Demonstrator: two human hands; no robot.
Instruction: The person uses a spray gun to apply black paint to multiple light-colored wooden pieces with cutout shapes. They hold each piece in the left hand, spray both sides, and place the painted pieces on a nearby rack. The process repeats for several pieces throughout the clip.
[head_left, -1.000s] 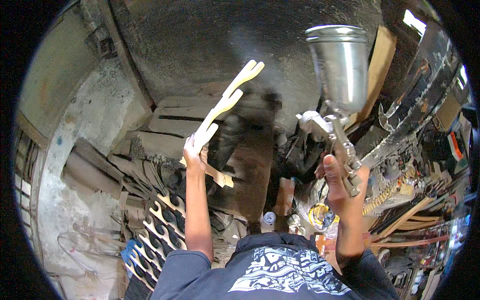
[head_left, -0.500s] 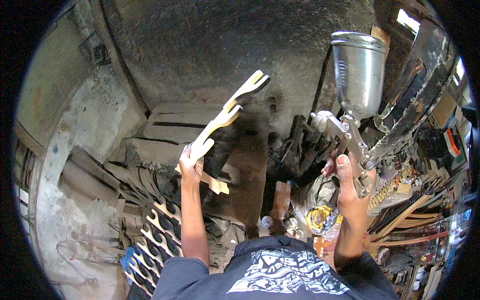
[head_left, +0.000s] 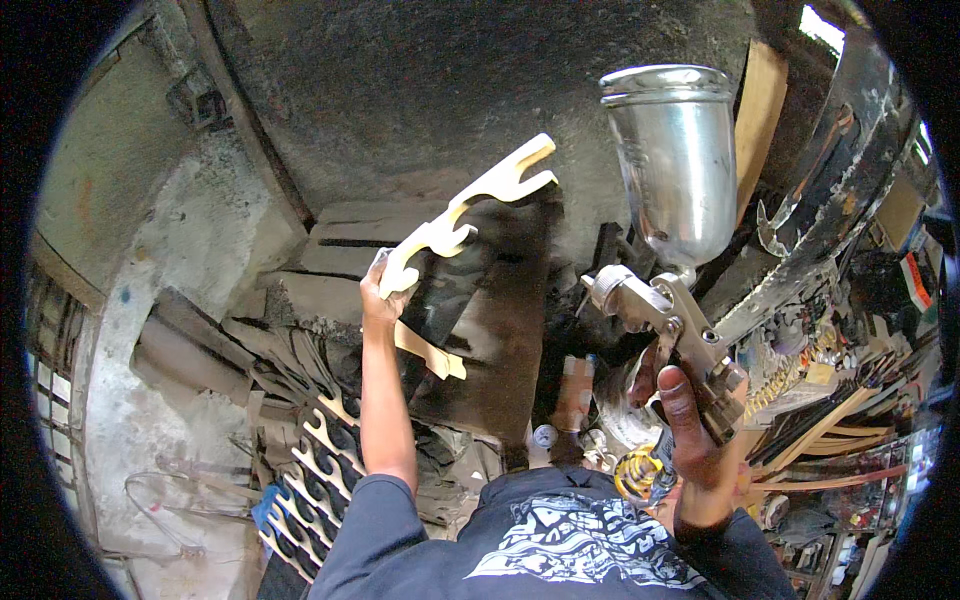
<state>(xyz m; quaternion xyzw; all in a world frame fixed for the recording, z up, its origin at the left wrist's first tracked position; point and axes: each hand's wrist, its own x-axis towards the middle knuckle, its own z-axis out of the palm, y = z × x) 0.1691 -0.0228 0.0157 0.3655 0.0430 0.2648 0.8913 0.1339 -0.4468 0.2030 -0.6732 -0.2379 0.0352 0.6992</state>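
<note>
A pale wooden piece [head_left: 437,237] was held up at a slant in front of the body, left of centre, its upper end well clear of anything behind. It was gripped near its lower part by the left hand [head_left: 383,285], whose fingers were folded round it. Below that hand a flared pale tail [head_left: 432,355] was seen; whether it belonged to the same piece could not be told.

At the right, a metal spray gun [head_left: 683,335] was grasped by the right hand [head_left: 692,425], its fingers curled about the handle and its thumb raised along the back. Whether the trigger was squeezed could not be made out. The nozzle was pointed leftward, apart from the wood. The step in hand was judged to be spraying of the raised piece; a steady gun and a turned wrist, so that each curve be faced, would be called for next.

The wood was smooth and matt, cut into forked, rounded prongs. The gun's cup [head_left: 670,170] was of polished metal, round-bottomed and lidded. Farther out, similar hooked pieces [head_left: 310,500] were ranged at lower left, dusty boards [head_left: 370,237] were stacked behind, and a rough, sooty wall [head_left: 450,100] was seen beyond.
</note>
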